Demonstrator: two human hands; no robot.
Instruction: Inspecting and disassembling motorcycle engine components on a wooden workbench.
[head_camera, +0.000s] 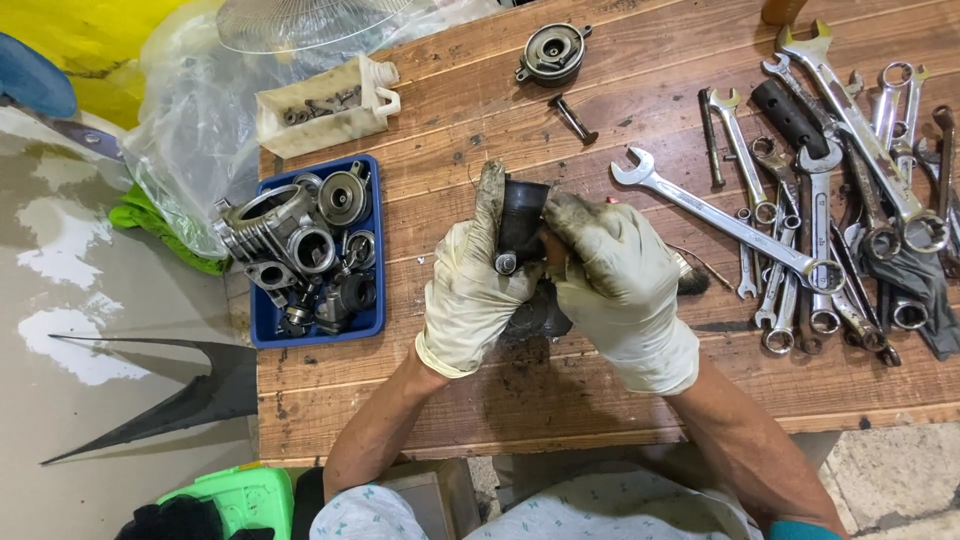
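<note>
Head cam looking straight down at a wooden workbench (620, 400). Both hands in dirty whitish gloves, pressed together mid-bench around a black rubber intake boot w/ a small metal clamp screw on it (520, 225). Left hand (470, 290) is wrapped round the boot's left side, index finger sticking up along it; right hand (615, 275) is clamped on from the right, thumb over the near end. So both closed on the same part, held just above the boards.

Handling guess: looks like thick rubber, so light, a bit flexy, prob greasy given the state of the gloves. Grip the fat body, not the thin lip, imo.

Left of the hands there's a blue tray (262, 330) of engine bits, incl. a finned cylinder (262, 225). Far left, a cut-open white jug (330, 125) w/ bolts in it. A round metal cover (551, 52) sits at the far edge, a loose bolt (573, 119) near it. Right side is a big pile of combination wrenches (830, 200).

Hard to tell: the near half of the boot is buried under the palms, and there's something dark below the hands I can't make out. A brush-like thing (692, 280) pokes out right of the right hand, mostly hidden.
</note>
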